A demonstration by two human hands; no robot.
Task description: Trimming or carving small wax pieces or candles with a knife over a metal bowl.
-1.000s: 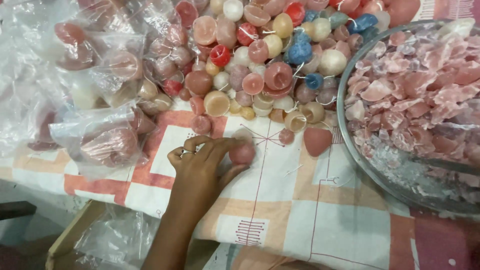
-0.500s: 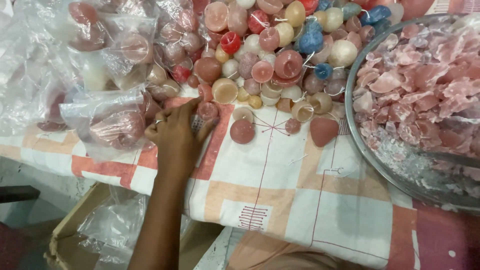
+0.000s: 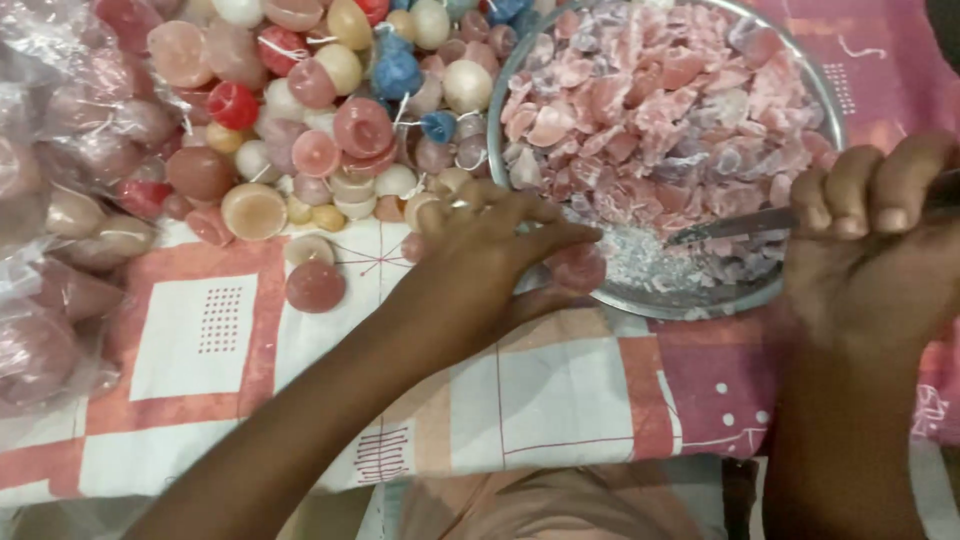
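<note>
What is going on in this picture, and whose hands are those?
The picture comes from a camera worn on a person's head, looking down, so you see that person's own two bare hands. The left hand holds a round pink wax piece at the rim of a big metal bowl. The bowl is full of broken pink wax chips. The right hand grips a knife whose blade reaches into the bowl. On the checked cloth lies a heap of small coloured candles, and clear bags hold more.

bowl (image 3: 790,75): shiny metal
candles (image 3: 330,150): smooth, matt wax
chips (image 3: 650,110): rough wax
cloth (image 3: 560,390): printed fabric
bags (image 3: 60,250): glossy clear plastic
</note>
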